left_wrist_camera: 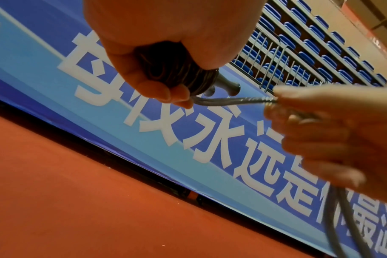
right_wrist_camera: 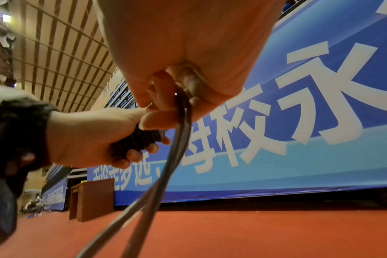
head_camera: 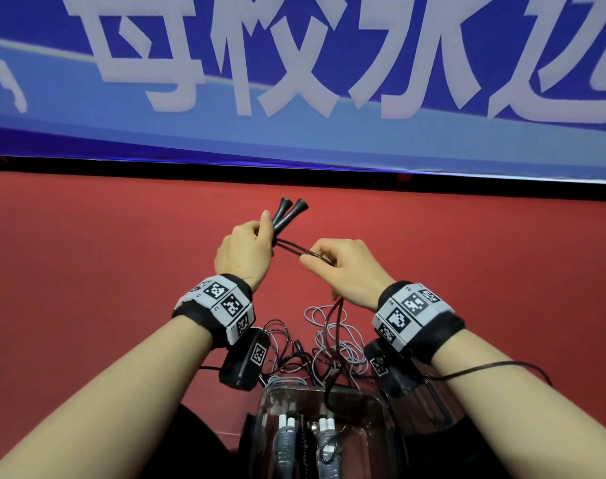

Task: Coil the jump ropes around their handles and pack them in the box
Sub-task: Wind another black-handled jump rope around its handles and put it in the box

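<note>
Item 1, left side: my left hand (head_camera: 246, 252), raised over the red floor (head_camera: 87, 271), its grip curled round a pair of black handles (head_camera: 289, 212) held side by side, flared ends pointing up and away. In the left wrist view the dark rope (left_wrist_camera: 232, 101) lies already wound in several turns round the handles (left_wrist_camera: 227, 85), inside the fist (left_wrist_camera: 157, 34). A marker wristband (head_camera: 218, 302) sits on the wrist, with a black camera unit (head_camera: 246, 357) under it.

Item 2, centre: a doubled strand of the dark rope (head_camera: 301, 248) runs taut from the handles to my right hand, then drops from below that hand toward the floor. The right wrist view shows two strands (right_wrist_camera: 166, 165) leaving the fingers and hanging down.

Item 3, centre, nearer me: a loose tangle of grey and dark ropes (head_camera: 329, 344) on the floor, just beyond the box and partly hidden by both wrist units.

Item 4, centre bottom: a clear plastic box (head_camera: 374, 426), open on top, holding two grey-and-white handle bundles (head_camera: 286, 440) side by side, with a dark coiled one between them. A dark strand hangs over the box's far rim.

Item 5, right side: my right hand (head_camera: 346, 267), grip pinched on the doubled rope, thumb and forefinger closed on it. Marker wristband (head_camera: 415, 312) on the wrist; a thin black cable (head_camera: 484, 369) crosses the forearm.

Item 6, background, full width: a blue banner (head_camera: 329, 140) with large white characters, standing along the floor's far edge.
</note>
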Demonstrator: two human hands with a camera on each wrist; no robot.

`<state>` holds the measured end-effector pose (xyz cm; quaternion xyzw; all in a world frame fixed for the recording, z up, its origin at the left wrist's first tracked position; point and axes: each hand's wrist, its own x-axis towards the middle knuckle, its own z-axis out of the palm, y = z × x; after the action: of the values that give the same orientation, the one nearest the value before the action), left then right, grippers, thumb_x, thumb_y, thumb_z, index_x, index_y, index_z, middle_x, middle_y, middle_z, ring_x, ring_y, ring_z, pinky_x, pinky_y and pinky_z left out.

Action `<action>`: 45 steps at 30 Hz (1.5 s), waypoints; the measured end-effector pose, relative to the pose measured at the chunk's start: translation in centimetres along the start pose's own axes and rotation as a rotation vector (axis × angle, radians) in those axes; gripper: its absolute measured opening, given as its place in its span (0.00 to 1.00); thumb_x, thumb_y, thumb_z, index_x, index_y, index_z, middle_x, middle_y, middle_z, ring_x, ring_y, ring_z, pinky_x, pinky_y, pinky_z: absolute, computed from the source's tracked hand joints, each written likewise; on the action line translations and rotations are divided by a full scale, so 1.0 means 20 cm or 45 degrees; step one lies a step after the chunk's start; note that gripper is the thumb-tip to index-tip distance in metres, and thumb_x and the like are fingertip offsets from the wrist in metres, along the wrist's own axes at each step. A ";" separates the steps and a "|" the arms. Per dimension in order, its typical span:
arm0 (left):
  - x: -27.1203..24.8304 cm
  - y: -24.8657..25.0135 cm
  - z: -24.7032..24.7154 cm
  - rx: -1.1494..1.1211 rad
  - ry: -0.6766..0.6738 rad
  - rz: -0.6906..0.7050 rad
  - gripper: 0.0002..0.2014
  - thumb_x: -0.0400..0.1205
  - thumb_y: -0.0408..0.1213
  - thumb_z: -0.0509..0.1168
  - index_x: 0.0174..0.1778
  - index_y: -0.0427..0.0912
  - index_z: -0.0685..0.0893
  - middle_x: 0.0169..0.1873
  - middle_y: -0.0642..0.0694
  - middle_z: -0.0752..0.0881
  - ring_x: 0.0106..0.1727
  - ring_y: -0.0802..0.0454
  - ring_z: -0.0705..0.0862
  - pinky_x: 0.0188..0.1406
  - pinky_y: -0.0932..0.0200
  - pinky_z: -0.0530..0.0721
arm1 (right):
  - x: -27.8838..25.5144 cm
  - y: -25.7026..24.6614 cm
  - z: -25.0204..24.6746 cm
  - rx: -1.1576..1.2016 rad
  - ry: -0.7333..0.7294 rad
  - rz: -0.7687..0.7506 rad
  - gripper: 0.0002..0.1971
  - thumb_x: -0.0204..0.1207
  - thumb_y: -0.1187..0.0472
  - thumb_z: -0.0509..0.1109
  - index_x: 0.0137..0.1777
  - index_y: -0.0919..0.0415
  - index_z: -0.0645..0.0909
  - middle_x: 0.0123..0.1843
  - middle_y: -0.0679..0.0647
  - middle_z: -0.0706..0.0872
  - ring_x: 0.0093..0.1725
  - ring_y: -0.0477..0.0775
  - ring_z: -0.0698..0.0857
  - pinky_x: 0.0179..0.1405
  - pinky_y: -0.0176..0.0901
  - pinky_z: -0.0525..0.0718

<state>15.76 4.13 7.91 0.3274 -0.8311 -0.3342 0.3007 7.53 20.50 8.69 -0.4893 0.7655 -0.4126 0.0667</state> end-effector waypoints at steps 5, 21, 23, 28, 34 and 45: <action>0.01 -0.01 0.00 0.251 0.006 -0.056 0.27 0.85 0.62 0.47 0.41 0.48 0.85 0.35 0.45 0.89 0.42 0.38 0.85 0.43 0.51 0.78 | 0.00 -0.06 -0.01 0.062 0.055 -0.061 0.14 0.79 0.52 0.72 0.36 0.61 0.83 0.24 0.55 0.74 0.20 0.44 0.73 0.28 0.33 0.73; -0.04 0.03 -0.01 0.712 -0.319 0.497 0.24 0.85 0.60 0.50 0.39 0.51 0.86 0.29 0.45 0.85 0.39 0.38 0.84 0.38 0.54 0.79 | 0.04 0.01 -0.14 -0.400 0.274 -0.212 0.13 0.83 0.45 0.63 0.41 0.48 0.84 0.26 0.47 0.80 0.29 0.43 0.76 0.31 0.41 0.69; -0.05 0.04 -0.02 0.671 -0.366 0.523 0.26 0.86 0.59 0.48 0.36 0.51 0.85 0.29 0.45 0.86 0.38 0.39 0.84 0.41 0.53 0.81 | 0.05 0.04 -0.16 -0.346 0.277 -0.185 0.13 0.82 0.45 0.64 0.39 0.47 0.84 0.26 0.48 0.80 0.28 0.44 0.77 0.31 0.42 0.71; -0.09 0.06 -0.04 0.493 -0.482 0.589 0.41 0.76 0.71 0.33 0.34 0.50 0.86 0.28 0.45 0.87 0.33 0.46 0.84 0.44 0.50 0.83 | 0.05 0.07 -0.21 -0.154 0.195 -0.136 0.12 0.80 0.47 0.69 0.38 0.47 0.87 0.29 0.45 0.85 0.29 0.42 0.78 0.34 0.36 0.74; -0.15 0.09 -0.04 0.403 -0.597 0.709 0.37 0.62 0.80 0.52 0.38 0.48 0.84 0.23 0.48 0.78 0.27 0.49 0.74 0.29 0.54 0.68 | 0.04 0.15 -0.23 0.127 0.033 0.081 0.23 0.68 0.37 0.74 0.29 0.59 0.84 0.26 0.59 0.77 0.28 0.45 0.72 0.36 0.43 0.71; -0.16 0.08 -0.03 0.098 -0.465 0.684 0.24 0.75 0.69 0.52 0.53 0.58 0.81 0.26 0.54 0.84 0.29 0.55 0.81 0.33 0.54 0.78 | 0.05 0.19 -0.16 0.312 -0.136 0.363 0.16 0.85 0.52 0.63 0.43 0.58 0.88 0.16 0.44 0.69 0.19 0.46 0.65 0.20 0.36 0.65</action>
<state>17.51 7.21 8.66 0.0421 -0.9400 -0.2643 0.2115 2.79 22.28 8.47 -0.3851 0.7664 -0.4626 0.2241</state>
